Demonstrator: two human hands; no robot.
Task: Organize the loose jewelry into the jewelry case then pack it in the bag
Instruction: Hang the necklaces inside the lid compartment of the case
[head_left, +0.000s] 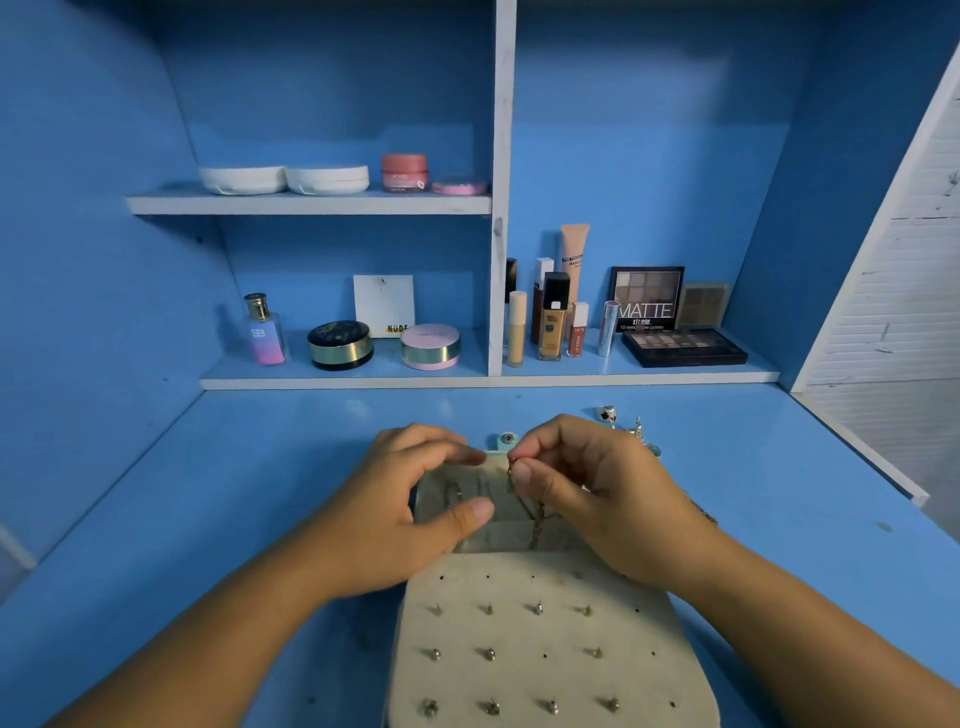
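Two hands work over one open jewelry case (543, 631) on a blue desk (208, 493). The right hand (597, 493) pinches one chain necklace (537, 517) dangling over the upper section, whose edge the left hand (400, 514) grips. Eleven stud earrings (489, 653) fill the lower panel.

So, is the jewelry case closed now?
No, the jewelry case lies open, its earring panel showing rows of studs.

Even, fairly bright, blue-tinted light falls from above, leaving soft shadows beneath the upper shelf (311, 203). Wide-angle distortion bends the edges, and near corners look slightly soft.
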